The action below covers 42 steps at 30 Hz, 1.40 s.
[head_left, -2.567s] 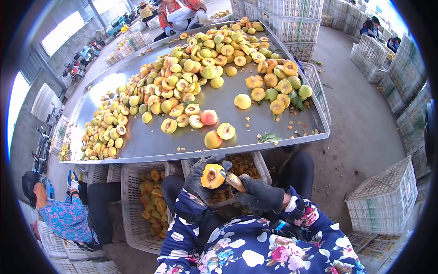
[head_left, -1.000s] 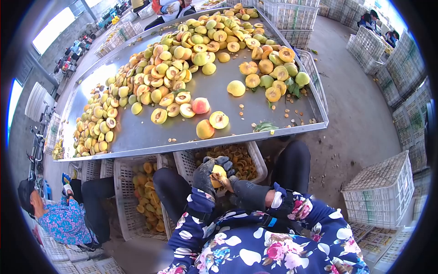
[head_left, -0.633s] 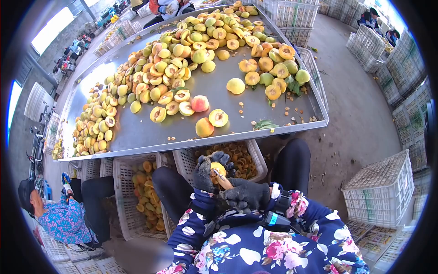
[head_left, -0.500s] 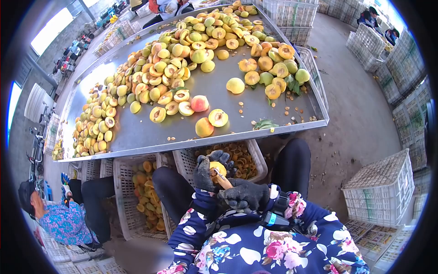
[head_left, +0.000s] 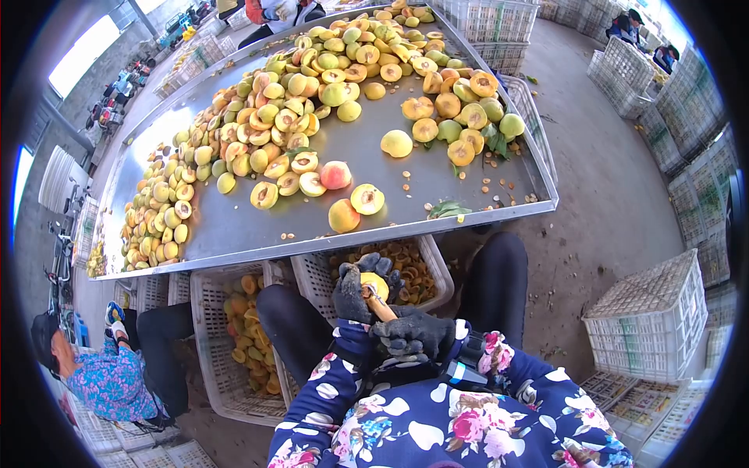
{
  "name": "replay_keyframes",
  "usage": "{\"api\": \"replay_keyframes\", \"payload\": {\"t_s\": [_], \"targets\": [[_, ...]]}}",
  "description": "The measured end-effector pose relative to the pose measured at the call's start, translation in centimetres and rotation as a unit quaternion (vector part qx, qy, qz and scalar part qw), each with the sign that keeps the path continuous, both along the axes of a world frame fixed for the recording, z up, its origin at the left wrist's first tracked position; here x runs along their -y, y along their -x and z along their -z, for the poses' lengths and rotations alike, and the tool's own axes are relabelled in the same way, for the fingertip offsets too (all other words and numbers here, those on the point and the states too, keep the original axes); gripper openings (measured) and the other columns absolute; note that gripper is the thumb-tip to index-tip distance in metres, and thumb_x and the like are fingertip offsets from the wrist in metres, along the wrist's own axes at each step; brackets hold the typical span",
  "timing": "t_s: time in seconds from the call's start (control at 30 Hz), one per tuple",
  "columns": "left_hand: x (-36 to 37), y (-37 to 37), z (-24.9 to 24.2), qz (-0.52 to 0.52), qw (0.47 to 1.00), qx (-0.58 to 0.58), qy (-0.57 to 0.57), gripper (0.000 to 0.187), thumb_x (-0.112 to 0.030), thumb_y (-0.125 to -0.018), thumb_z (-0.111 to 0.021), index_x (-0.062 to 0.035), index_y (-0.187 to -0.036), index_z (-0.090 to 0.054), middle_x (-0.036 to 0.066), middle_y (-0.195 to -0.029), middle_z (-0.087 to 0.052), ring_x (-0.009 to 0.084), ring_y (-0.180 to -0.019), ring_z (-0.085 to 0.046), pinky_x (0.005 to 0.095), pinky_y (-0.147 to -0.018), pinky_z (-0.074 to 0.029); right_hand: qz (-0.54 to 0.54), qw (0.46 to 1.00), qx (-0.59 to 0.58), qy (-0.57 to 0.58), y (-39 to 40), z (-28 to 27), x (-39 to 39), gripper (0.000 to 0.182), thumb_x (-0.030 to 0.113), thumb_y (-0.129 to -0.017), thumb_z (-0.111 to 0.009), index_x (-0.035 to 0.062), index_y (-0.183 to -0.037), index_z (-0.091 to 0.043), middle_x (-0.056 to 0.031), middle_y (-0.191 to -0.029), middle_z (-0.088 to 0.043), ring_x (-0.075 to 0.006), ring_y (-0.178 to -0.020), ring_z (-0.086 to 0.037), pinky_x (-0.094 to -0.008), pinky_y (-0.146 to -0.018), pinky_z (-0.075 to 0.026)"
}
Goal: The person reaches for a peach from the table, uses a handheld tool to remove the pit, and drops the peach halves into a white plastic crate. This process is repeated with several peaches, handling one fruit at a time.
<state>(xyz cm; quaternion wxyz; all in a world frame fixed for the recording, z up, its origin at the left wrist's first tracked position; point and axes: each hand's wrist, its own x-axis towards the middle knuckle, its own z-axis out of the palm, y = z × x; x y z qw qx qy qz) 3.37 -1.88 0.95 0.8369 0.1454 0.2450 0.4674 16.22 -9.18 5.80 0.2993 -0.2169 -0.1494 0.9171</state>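
Observation:
My left hand, in a dark glove, is closed around a yellow peach half in front of my lap. My right hand, gloved too, grips a tool with a wooden handle. Its working end meets the peach; glove and fruit hide the tip, so its exact kind does not show. Beneath my hands, between my knees, stands a white crate with cut peach pieces. On the metal table ahead lie many halved peaches and some whole-looking ones.
A second crate holding peach halves stands left of my leg. Further left sits a co-worker in a blue patterned top. An upturned white crate is at right, with stacked crates behind. Pits and leaves lie near the table's edge.
The tool's metal end, visible at the peach before, is now hidden. My hands stay nearly in place. The co-worker's hand at left has shifted, and the view has moved slightly.

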Motion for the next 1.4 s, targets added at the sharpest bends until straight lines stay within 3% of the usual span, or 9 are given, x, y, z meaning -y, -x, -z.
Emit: {"api": "replay_keyframes", "payload": {"t_s": [0.2, 0.37, 0.47, 0.63, 0.87, 1.0, 1.13, 1.27, 1.4], "targets": [[-1.1, 0.3, 5.5, 0.023, 0.968, 0.252, 0.006, 0.052, -0.043, -0.087, -0.036, -0.0053, -0.122, -0.042, 0.019, -0.122, -0.044, 0.0349, -0.109, -0.045, 0.0553, -0.090, -0.036, 0.057, 0.994, -0.094, 0.006, 0.2, -0.2, 0.4, 0.014, 0.019, -0.086, -0.051, 0.0074, -0.086, -0.044, 0.0016, -0.049, -0.039, -0.0048, -0.031, -0.033, -0.0184, -0.028, -0.028], [-0.6, 0.3, 0.9, -0.044, 0.969, -0.243, -0.031, 0.018, -0.018, -0.079, -0.058, -0.0066, -0.092, -0.063, 0.008, -0.083, -0.063, 0.0158, -0.070, -0.059, 0.0282, -0.065, -0.048, 0.066, 0.994, -0.071, -0.047, -1.4, -1.0, 0.9, 0.014, 0.020, -0.086, -0.050, 0.0070, -0.086, -0.044, 0.0006, -0.047, -0.038, -0.0051, -0.030, -0.032, -0.0184, -0.028, -0.029], [0.3, 1.2, -4.2, -0.099, 0.495, -0.727, -0.466, 0.017, -0.012, -0.080, -0.057, -0.0019, -0.092, -0.062, 0.007, -0.084, -0.064, 0.0159, -0.074, -0.060, 0.0265, -0.068, -0.048, 0.053, 0.977, 0.199, -0.044, -2.0, 0.6, 0.0, 0.023, 0.022, -0.084, -0.053, 0.0027, -0.094, -0.047, -0.0047, -0.058, -0.049, -0.0123, -0.040, -0.046, -0.0230, -0.035, -0.039], [-1.3, 11.3, -6.5, -0.193, 0.630, -0.662, -0.357, 0.018, -0.013, -0.081, -0.053, -0.0021, -0.091, -0.063, 0.008, -0.085, -0.064, 0.0107, -0.073, -0.059, 0.0223, -0.065, -0.047, -0.011, 0.869, 0.472, -0.150, -1.0, 10.5, 0.2, 0.021, 0.020, -0.085, -0.047, 0.0038, -0.099, -0.049, -0.0131, -0.085, -0.056, -0.0224, -0.073, -0.054, -0.0324, -0.061, -0.042], [-4.8, 22.7, -10.4, 0.036, 0.339, -0.937, -0.075, 0.029, -0.033, -0.078, -0.057, -0.0097, -0.094, -0.063, 0.009, -0.072, -0.062, 0.0113, -0.066, -0.057, 0.0277, -0.059, -0.046, -0.158, 0.804, 0.514, -0.253, -1.1, 9.8, 0.2, 0.026, 0.019, -0.080, -0.053, 0.0008, -0.098, -0.050, -0.0170, -0.084, -0.058, -0.0256, -0.070, -0.057, -0.0354, -0.058, -0.043], [-11.8, 23.5, -8.4, -0.098, 0.637, -0.759, -0.094, 0.028, -0.032, -0.076, -0.059, -0.0068, -0.086, -0.064, 0.006, -0.068, -0.062, 0.0133, -0.059, -0.056, 0.0290, -0.056, -0.044, -0.087, 0.753, 0.519, -0.396, -1.3, 11.6, 0.0, 0.033, 0.020, -0.077, -0.058, 0.0001, -0.101, -0.048, -0.0173, -0.082, -0.058, -0.0258, -0.067, -0.058, -0.0351, -0.054, -0.043], [-21.3, 19.4, -6.7, -0.020, 0.671, -0.731, -0.118, 0.025, -0.019, -0.077, -0.060, -0.0065, -0.098, -0.059, 0.001, -0.073, -0.056, 0.0100, -0.058, -0.051, 0.0252, -0.051, -0.045, -0.160, 0.774, 0.524, -0.317, -1.1, 9.9, -0.8, 0.034, 0.020, -0.076, -0.059, -0.0002, -0.101, -0.048, -0.0192, -0.083, -0.057, -0.0290, -0.070, -0.058, -0.0350, -0.058, -0.044], [-29.6, 19.1, 2.4, -0.007, 0.456, -0.863, -0.216, 0.029, -0.021, -0.075, -0.063, -0.0076, -0.100, -0.058, 0.008, -0.080, -0.062, 0.0164, -0.063, -0.058, 0.0296, -0.052, -0.048, -0.176, 0.741, 0.547, -0.347, -1.3, 9.5, -1.4, 0.042, 0.021, -0.074, -0.062, -0.0013, -0.107, -0.048, -0.0241, -0.097, -0.056, -0.0354, -0.085, -0.057, -0.0377, -0.070, -0.045], [-27.6, 13.5, -4.4, 0.084, 0.678, -0.728, -0.057, 0.039, -0.013, -0.069, -0.071, -0.0049, -0.102, -0.054, 0.011, -0.083, -0.061, 0.0214, -0.061, -0.060, 0.0337, -0.046, -0.050, -0.180, 0.741, 0.552, -0.337, -1.1, 8.8, -2.2, 0.042, 0.028, -0.076, -0.060, 0.0003, -0.106, -0.048, -0.0210, -0.091, -0.057, -0.0312, -0.078, -0.058, -0.0346, -0.065, -0.046]]}}
